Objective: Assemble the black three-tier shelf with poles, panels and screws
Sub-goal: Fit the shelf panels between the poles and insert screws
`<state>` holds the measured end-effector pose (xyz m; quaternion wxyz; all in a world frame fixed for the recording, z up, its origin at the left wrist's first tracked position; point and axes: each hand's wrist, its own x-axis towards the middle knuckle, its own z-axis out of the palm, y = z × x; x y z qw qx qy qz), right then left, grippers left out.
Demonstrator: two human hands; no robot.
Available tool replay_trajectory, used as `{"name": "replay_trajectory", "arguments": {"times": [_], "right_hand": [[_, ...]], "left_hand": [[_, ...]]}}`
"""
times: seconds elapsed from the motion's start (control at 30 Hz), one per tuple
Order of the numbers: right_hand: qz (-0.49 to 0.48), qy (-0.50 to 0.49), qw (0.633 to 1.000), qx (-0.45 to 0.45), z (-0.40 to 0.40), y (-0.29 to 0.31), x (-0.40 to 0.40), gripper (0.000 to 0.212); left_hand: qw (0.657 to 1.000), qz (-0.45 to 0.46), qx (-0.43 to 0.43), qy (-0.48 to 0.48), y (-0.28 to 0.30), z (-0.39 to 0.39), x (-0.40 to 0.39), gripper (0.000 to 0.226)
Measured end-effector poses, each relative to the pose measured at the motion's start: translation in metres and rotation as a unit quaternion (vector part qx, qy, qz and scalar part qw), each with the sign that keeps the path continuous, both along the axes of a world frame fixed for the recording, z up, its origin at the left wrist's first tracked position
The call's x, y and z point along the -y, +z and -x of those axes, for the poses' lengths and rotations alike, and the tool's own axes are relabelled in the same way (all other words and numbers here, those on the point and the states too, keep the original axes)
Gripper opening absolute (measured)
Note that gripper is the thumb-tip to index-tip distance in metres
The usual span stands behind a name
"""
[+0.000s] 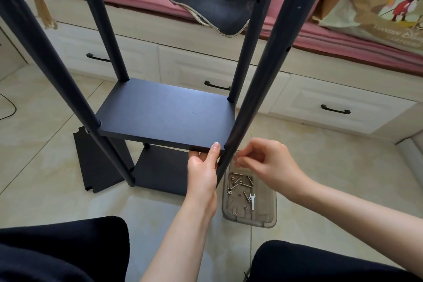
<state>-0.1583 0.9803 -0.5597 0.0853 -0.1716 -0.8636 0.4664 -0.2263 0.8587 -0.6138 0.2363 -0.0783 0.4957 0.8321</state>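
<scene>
The black shelf frame stands on the floor with several upright poles. Its middle panel (167, 112) sits between them above a bottom panel (160, 174). My left hand (203, 167) grips the middle panel's near right corner, thumb on top, beside the near right pole (263, 80). My right hand (263, 162) pinches a small silver screw (235, 154) against that pole at panel height. A third loose panel (100, 160) lies flat on the floor at left.
A clear plastic tray (270, 217) on the tiles under my hands holds several screws, nuts and a small white wrench (252, 201). White drawers (332, 103) and a pink-covered bench run behind the frame. My black-clad knees fill the lower corners.
</scene>
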Motion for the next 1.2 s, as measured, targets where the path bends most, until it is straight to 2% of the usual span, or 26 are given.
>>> {"name": "replay_trajectory", "arguments": {"times": [0.07,0.17,0.23,0.33,0.43,0.53,0.6,0.83,1.2], "right_hand": [[-0.013,-0.001,1.000,-0.005,0.000,0.000,0.000,0.035],[-0.129,0.032,0.991,-0.024,0.000,-0.002,0.002,0.027],[-0.166,0.050,0.984,-0.033,0.000,-0.004,0.003,0.021],[-0.126,0.023,0.991,-0.026,0.000,-0.006,0.003,0.029],[-0.019,-0.008,1.000,-0.008,-0.001,-0.005,0.005,0.036],[0.018,0.030,0.999,-0.001,0.001,0.002,0.002,0.061],[0.032,0.074,0.996,0.026,0.003,0.007,-0.002,0.070],[0.001,0.142,0.988,0.059,0.008,0.013,-0.011,0.058],[-0.031,0.154,0.987,0.043,0.007,0.009,-0.014,0.053]], "left_hand": [[1.000,0.002,-0.011,0.002,0.000,0.000,0.000,0.025],[1.000,0.007,-0.026,-0.003,-0.001,0.000,0.000,0.025],[1.000,0.009,-0.029,-0.005,-0.002,0.000,0.000,0.025],[1.000,0.008,-0.028,-0.001,-0.002,0.000,-0.001,0.025],[0.999,0.012,-0.030,-0.004,-0.003,0.000,0.000,0.026],[0.999,0.018,-0.032,-0.007,-0.004,0.000,0.000,0.024],[0.999,0.017,-0.028,-0.006,-0.003,-0.001,0.000,0.025],[1.000,0.024,-0.019,-0.006,-0.002,0.001,0.002,0.027],[1.000,0.013,-0.021,-0.011,-0.001,0.001,0.004,0.030]]}}
